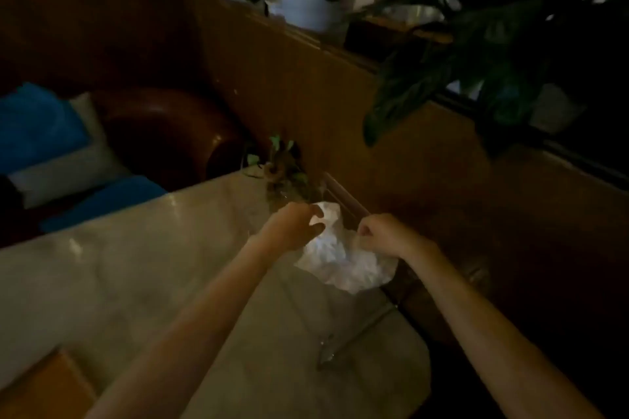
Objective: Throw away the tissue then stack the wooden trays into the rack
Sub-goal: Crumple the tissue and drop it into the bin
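Observation:
A crumpled white tissue (343, 255) lies spread near the far right edge of the pale table (136, 269). My left hand (292, 224) pinches its upper left corner. My right hand (384, 235) is closed on its right side. Both forearms reach forward from the bottom of the head view. A wooden tray's corner (44, 388) shows at the bottom left of the table. No rack can be made out in the dim light.
A small plant in a glass vase (284, 177) stands just behind the tissue. A wooden partition (340, 95) runs along the table's right side, with potted plants (313, 7) on top. A brown leather seat (163, 133) with blue and white cushions sits beyond.

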`<state>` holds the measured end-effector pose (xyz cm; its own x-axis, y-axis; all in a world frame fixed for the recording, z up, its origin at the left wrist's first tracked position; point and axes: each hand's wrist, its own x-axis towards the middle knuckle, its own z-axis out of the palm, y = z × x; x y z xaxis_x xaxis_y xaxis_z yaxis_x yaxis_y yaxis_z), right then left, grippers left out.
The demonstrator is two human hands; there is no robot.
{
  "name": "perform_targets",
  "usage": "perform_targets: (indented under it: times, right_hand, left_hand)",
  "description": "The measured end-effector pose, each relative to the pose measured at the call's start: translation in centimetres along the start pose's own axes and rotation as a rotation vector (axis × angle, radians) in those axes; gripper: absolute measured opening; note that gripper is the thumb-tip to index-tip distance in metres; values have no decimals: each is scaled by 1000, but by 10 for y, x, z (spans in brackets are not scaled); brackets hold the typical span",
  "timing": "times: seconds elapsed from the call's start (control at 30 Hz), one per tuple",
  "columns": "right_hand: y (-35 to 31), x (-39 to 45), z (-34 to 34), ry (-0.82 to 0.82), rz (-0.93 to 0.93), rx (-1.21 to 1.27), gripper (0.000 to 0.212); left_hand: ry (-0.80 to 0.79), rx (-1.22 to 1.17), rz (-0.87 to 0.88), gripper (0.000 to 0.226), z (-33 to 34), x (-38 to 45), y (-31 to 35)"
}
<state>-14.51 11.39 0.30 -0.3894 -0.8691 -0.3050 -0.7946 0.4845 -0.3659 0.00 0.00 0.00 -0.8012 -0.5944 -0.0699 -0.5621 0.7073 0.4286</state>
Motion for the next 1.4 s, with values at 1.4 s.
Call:
perform_targets:
  times: [1.4]
  right_hand:
    - [-467,-103,178,226,-905,330,17]
  left_hand:
    - [769,-47,-635,18,-147,-438,-273]
